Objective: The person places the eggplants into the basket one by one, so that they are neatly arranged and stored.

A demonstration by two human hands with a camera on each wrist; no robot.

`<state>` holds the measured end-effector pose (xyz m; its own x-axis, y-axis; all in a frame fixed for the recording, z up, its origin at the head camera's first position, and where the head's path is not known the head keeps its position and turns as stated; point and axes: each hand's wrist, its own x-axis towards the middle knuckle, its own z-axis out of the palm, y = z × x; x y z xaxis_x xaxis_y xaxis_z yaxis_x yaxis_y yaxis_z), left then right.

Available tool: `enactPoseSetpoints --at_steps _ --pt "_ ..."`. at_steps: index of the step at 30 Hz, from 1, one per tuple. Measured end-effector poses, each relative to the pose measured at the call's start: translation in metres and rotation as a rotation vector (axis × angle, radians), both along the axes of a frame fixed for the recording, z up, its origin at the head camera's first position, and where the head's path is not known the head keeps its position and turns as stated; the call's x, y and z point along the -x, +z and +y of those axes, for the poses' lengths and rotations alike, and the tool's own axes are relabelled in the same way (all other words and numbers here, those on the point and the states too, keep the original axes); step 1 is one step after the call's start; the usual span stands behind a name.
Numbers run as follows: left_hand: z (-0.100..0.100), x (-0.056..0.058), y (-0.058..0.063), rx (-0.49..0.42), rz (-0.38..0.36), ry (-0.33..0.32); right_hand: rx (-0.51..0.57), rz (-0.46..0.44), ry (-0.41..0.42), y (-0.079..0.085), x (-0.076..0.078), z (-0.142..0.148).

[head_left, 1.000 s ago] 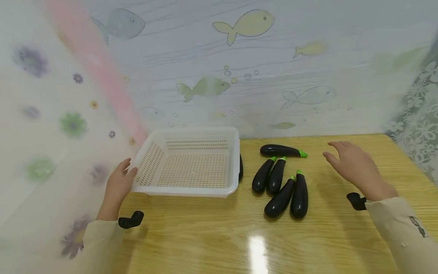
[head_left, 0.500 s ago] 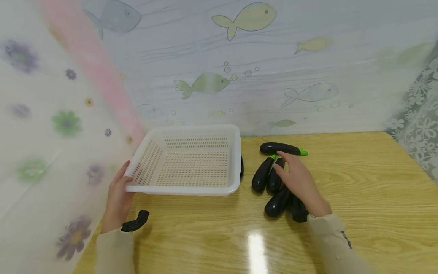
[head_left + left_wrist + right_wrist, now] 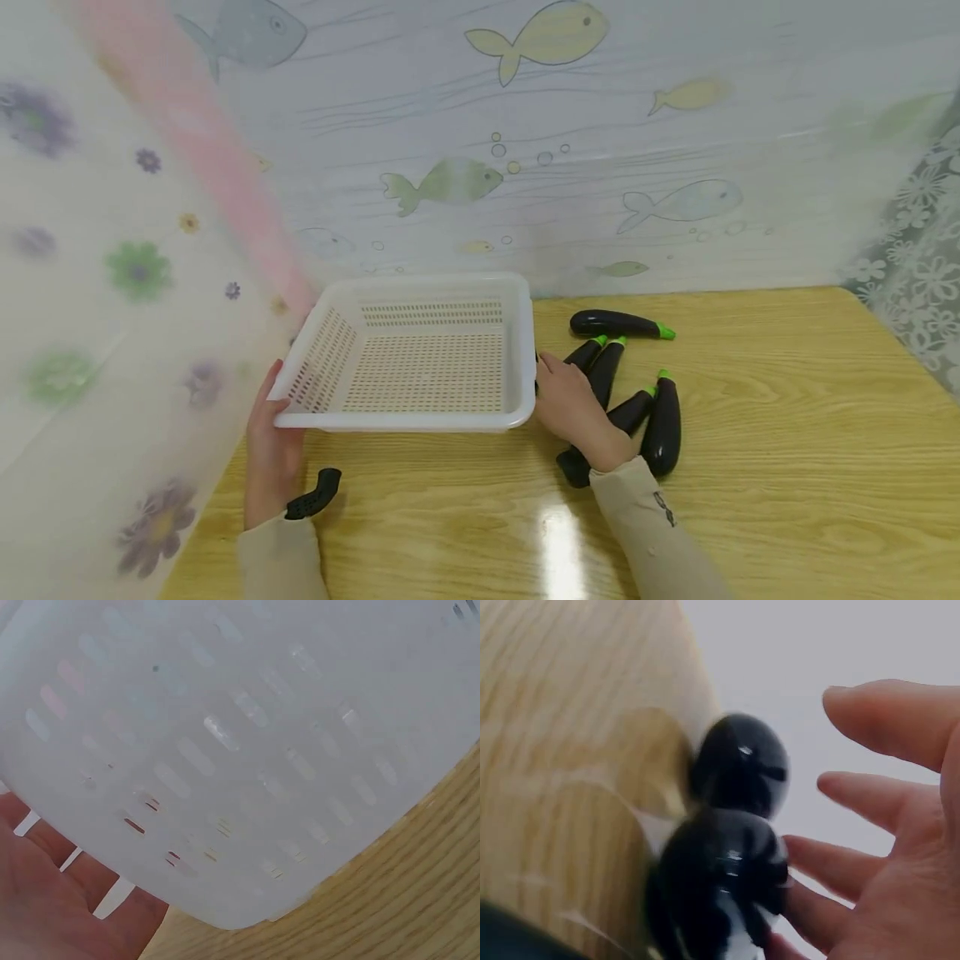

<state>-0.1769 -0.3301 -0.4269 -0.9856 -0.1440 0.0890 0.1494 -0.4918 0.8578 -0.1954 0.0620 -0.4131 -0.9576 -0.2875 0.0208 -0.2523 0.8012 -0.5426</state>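
My left hand (image 3: 276,454) grips the left end of a white plastic basket (image 3: 525,350), thumb over the rim. In the left wrist view, the fingers (image 3: 94,877) press against the slotted outer wall. My right hand (image 3: 566,404) is low beside the basket's right end, its fingertips right at the wall, where a dark sliver of an eggplant shows. The right wrist view has that hand with spread, straight fingers (image 3: 870,799), close to two glossy dark eggplants (image 3: 742,761). My right forearm partly covers other eggplants (image 3: 606,371) in the head view.
One eggplant (image 3: 618,323) lies crosswise near the back of the wooden table (image 3: 787,417). Another eggplant (image 3: 662,429) lies right of my right wrist, green stem pointing away. A fish-patterned sheet (image 3: 450,233) hangs behind the table, and a flowered one (image 3: 90,350) stands close on the left.
My right hand has swept left from the table's right side, over the eggplants, to the basket's right end. The left hand has taken hold of the basket's left end.
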Motion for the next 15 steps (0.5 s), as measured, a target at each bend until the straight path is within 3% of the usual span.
enactPoseSetpoints --at_steps 9,15 --pt "0.009 -0.001 0.003 0.029 -0.013 0.106 -0.127 0.093 -0.029 -0.011 0.001 0.0" --pt "0.01 0.001 0.002 0.061 -0.006 0.157 -0.148 0.095 -0.075 -0.014 0.004 0.004"
